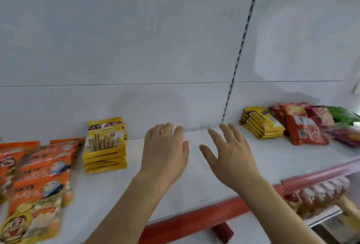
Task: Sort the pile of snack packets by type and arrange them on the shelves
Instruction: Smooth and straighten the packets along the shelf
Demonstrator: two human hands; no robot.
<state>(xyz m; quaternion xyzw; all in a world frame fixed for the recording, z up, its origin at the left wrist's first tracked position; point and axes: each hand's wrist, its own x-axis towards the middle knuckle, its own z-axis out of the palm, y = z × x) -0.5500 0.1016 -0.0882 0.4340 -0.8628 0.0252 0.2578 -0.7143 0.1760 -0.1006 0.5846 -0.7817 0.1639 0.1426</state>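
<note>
Two hands (165,152), two yellow packet stacks (105,146), one shelf (194,175)

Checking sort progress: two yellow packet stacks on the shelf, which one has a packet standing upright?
The left yellow stack, beside the orange packets: one packet stands behind it, face showing. The right yellow stack, by the mixed pile, lies flat.

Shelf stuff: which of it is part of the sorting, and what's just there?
Part of the job:
yellow wafer-stick packets
orange packets
mixed pile
shelf
left hand, right hand, both empty

Just there:
red price rail
goods on lower shelf
</note>
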